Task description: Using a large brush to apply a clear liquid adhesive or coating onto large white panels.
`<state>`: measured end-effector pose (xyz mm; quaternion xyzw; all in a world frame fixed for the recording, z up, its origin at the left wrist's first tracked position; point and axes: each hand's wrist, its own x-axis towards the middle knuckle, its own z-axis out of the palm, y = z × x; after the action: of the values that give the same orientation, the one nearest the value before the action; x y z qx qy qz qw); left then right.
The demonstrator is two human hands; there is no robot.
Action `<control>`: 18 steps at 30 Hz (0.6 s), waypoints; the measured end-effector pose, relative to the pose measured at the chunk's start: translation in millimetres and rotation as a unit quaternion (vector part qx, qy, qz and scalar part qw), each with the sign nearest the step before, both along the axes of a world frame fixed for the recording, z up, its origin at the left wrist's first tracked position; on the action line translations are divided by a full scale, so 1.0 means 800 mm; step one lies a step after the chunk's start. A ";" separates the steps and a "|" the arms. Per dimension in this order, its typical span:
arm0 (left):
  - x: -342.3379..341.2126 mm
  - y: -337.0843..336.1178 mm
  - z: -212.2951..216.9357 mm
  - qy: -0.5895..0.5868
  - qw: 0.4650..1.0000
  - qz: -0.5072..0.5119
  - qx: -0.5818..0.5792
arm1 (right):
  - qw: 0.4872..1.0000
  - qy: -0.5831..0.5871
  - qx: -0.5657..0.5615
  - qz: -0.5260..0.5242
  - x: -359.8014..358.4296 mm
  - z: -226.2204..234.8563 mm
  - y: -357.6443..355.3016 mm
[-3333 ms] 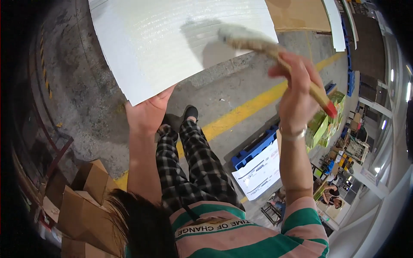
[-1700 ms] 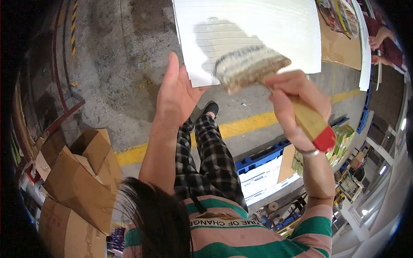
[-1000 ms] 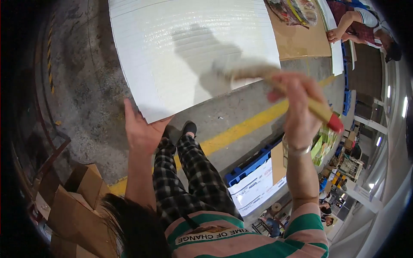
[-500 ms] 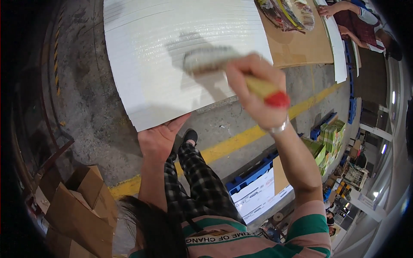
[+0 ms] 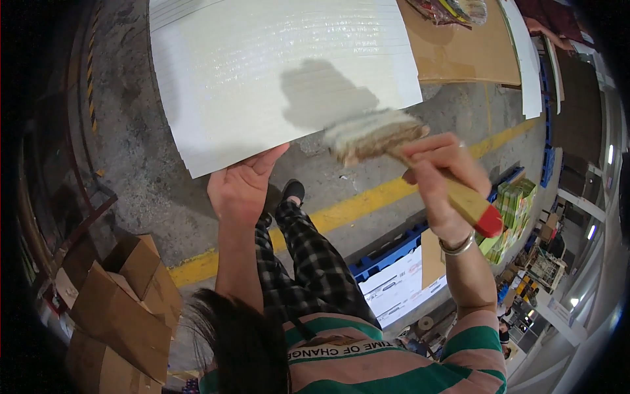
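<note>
White sheet (image 5: 243, 85), glossy on top, lies far, left of centre. Your right hand (image 5: 453, 184) grips a brush (image 5: 380, 138) by its near edge; your left hand (image 5: 243, 187), palm open, meets that edge's left end. Brushing appears in hand; the next stroke calls for a level brush.

white sheets (image 5: 262, 79): top cut off | left fingers (image 5: 272, 156): partly hidden beneath | co-worker (image 5: 554, 16): cropped
</note>
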<state>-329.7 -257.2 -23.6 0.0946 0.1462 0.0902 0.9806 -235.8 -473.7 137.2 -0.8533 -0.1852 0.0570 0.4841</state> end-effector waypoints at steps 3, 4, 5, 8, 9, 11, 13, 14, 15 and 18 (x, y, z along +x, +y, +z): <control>0.004 0.000 0.003 0.034 0.999 0.000 0.008 | 0.995 -0.086 0.049 -0.003 0.016 -0.024 0.014; 0.004 0.001 0.004 0.063 0.998 0.008 0.016 | 0.998 -0.044 0.029 0.027 0.010 -0.034 0.010; 0.005 0.002 0.007 0.065 0.998 0.008 0.022 | 0.998 -0.042 0.036 0.026 0.007 -0.033 0.006; -0.001 0.002 0.014 0.135 0.989 0.017 0.066 | 0.999 0.015 0.017 0.037 -0.012 -0.007 0.001; 0.001 0.004 0.015 0.104 0.992 0.017 0.062 | 0.999 0.016 0.026 0.039 -0.009 -0.003 0.010; 0.002 0.005 0.009 0.075 0.995 0.019 0.063 | 0.994 -0.101 0.021 0.033 -0.002 -0.011 0.036; 0.000 0.006 -0.002 0.053 0.997 0.029 0.056 | 0.988 -0.135 0.023 0.067 -0.009 -0.042 0.041; -0.001 0.008 -0.006 0.054 0.996 0.031 0.059 | 0.985 -0.148 0.018 0.084 -0.023 -0.059 0.038; -0.002 0.009 -0.007 0.028 0.998 0.027 0.049 | 0.981 -0.162 0.013 0.104 -0.034 -0.065 0.036; -0.002 0.004 0.004 0.039 0.996 0.017 0.075 | 0.986 -0.107 0.038 0.119 -0.047 -0.046 0.013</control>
<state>-331.5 -254.2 -20.3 0.1688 0.1787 0.1139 0.9626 -273.6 -463.5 100.7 -0.8073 -0.3388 0.0154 0.4830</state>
